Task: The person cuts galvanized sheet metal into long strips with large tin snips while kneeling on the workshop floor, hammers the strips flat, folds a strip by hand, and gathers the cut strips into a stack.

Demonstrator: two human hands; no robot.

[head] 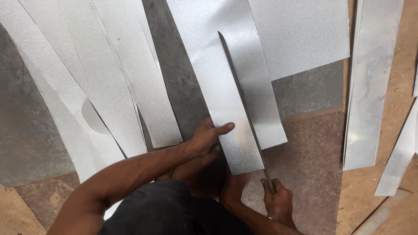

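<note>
The right hand (pixel 278 202) is closed in a fist grip around the near end of a long thin metal rod (pixel 244 102), low in the view near the person's body. The rod runs up and away from that hand, lying along the edge where two metal strips meet. The left hand (pixel 207 138) has a narrow grip on the near left edge of the metal strip (pixel 217 82), thumb flat on top and fingers tucked beneath. This strip lies on the floor (pixel 305 152), slanting away from the person, with its near end just in front of a bare foot (pixel 233 187). Just right of the rod, a second strip (pixel 261 104) lies partly under it, and beyond that a broad sheet (pixel 300 35) covers the upper right. To the left, several more long strips (pixel 109 78) fan out, overlapping one another; one shows a curved cut-out. Well apart on the right lie a folded strip (pixel 370 82) and narrower offcuts (pixel 398 156). The person's dark clothing (pixel 165 209) fills the lower middle.
</note>
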